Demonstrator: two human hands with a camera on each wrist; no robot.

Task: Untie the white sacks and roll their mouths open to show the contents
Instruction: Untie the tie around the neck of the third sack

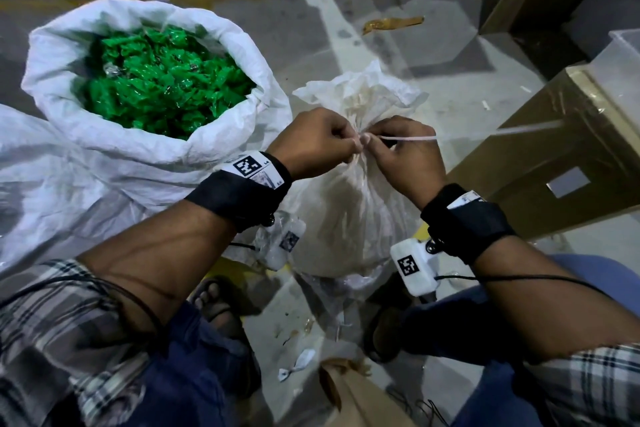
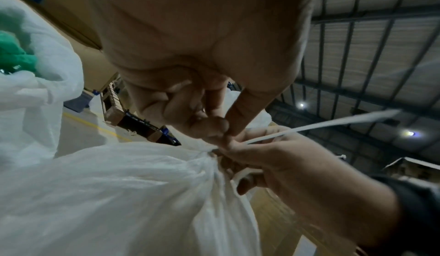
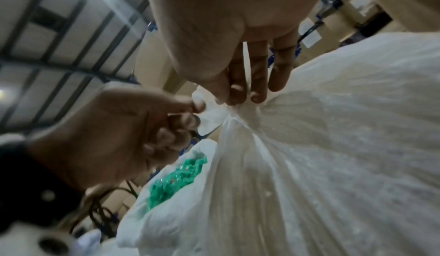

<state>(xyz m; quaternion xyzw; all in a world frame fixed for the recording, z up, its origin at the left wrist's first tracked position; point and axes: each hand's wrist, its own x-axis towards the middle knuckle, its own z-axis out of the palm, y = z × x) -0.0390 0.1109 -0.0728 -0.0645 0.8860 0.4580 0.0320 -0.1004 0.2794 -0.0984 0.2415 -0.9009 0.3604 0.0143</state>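
Observation:
A tied white sack [image 1: 353, 218] stands between my knees, its neck gathered by a white tie string [image 1: 485, 133] whose loose end runs off to the right. My left hand [image 1: 353, 146] pinches the knot at the neck, thumb against fingertip [image 2: 226, 128]. My right hand [image 1: 375, 143] grips the string right beside the knot, its fingers [image 3: 240, 92] curled against the bunched neck [image 3: 238, 113]. To the left stands a second white sack [image 1: 62, 55], its mouth rolled open on green packets [image 1: 162, 80].
Large cardboard boxes [image 1: 561, 156] stand close on the right, with a clear plastic bin [image 1: 623, 55] behind them. A brown paper bag [image 1: 349, 399] lies by my sandalled feet [image 1: 214, 302]. Scraps litter the concrete floor [image 1: 346, 21]; a pallet sits far back.

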